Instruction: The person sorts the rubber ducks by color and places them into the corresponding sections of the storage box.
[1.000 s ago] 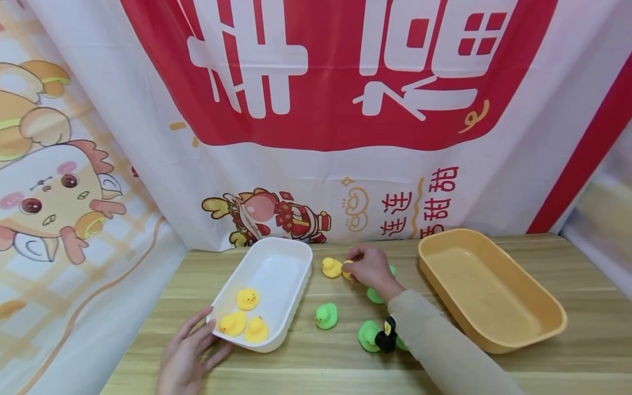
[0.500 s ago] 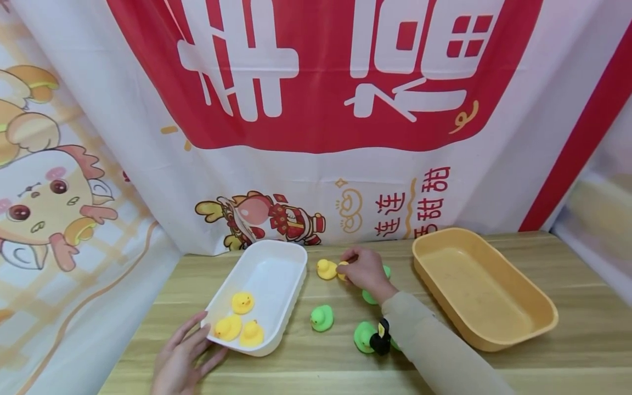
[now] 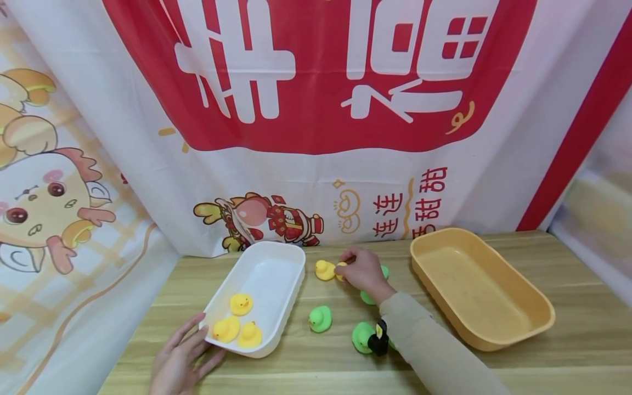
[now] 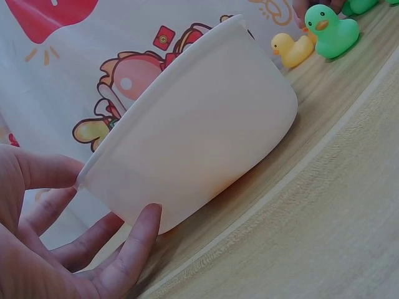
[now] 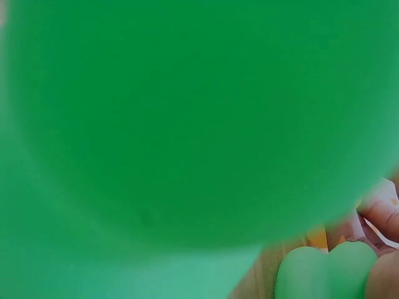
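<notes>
My left hand [image 3: 180, 356] holds the near left corner of the white tub [image 3: 291, 291], index fingertip at the rim and thumb against the outer wall, as the left wrist view shows. In the tub lie three yellow rubber ducks [image 3: 241, 304]. With thumb and fingers my right hand [image 3: 364, 272] pinches another yellow rubber duck [image 3: 340, 271], mostly covered by the fingers. Beside it on the table sits one more yellow rubber duck [image 3: 324, 270]. A blurred green rubber duck [image 5: 187, 124] fills most of the right wrist view, with part of the hand at lower right.
Several green rubber ducks sit around the right forearm, one green duck [image 3: 320, 319] between it and the tub. The orange tub [image 3: 494, 343] stands at the right. A printed curtain [image 3: 316, 164] hangs along the table's [image 3: 306, 378] back edge.
The head view has shifted slightly, so everything appears a little further left. The right hand stays at the same yellow rubber duck, and the left hand stays at the white tub's corner.
</notes>
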